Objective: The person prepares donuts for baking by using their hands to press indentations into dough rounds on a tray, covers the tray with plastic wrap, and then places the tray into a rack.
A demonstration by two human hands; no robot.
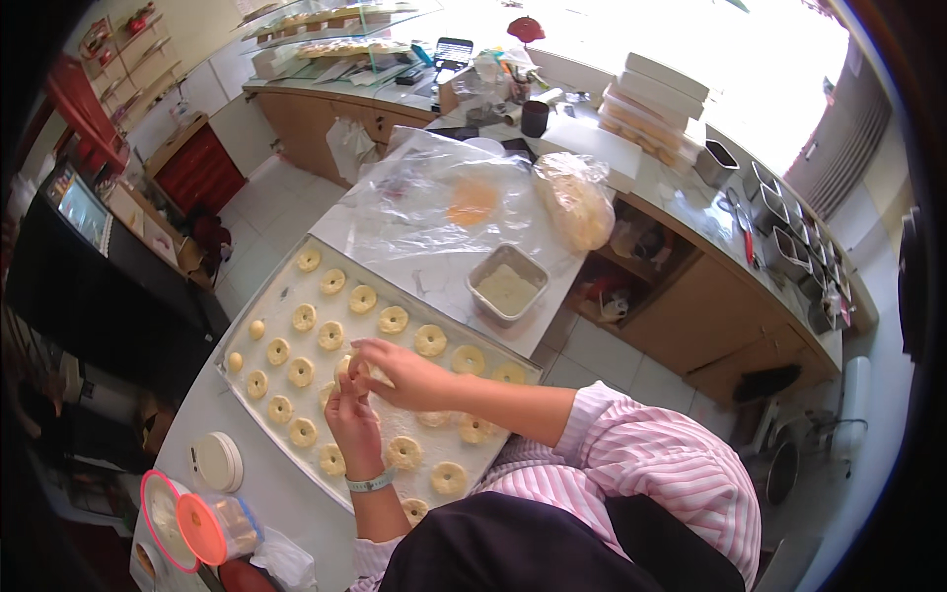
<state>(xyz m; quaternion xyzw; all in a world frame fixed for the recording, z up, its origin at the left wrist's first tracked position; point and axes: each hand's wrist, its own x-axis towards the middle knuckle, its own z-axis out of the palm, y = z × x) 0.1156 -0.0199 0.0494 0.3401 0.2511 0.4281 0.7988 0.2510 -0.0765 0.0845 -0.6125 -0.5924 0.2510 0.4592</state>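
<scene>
Above the middle of a large pale tray (258, 373), my left hand (353, 426) and my right hand (399, 373) meet with bent fingers. Between their fingertips is a pale dough ring (344, 366), partly hidden by the fingers. Rows of dough rings (393, 320) with small centre holes lie on the tray, several of them covered by my hands and forearms. Two small round dough balls (257, 330) without holes rest near the tray's left edge. A pale band circles my left wrist.
Past the tray stand a square tub of white flour (507, 290) and a bagged mass of dough (577, 202), beside clear plastic sheeting (424, 197). At lower left are a round white scale (216, 462) and an orange-lidded jar (202, 528). Metal tins (786, 252) line the right counter.
</scene>
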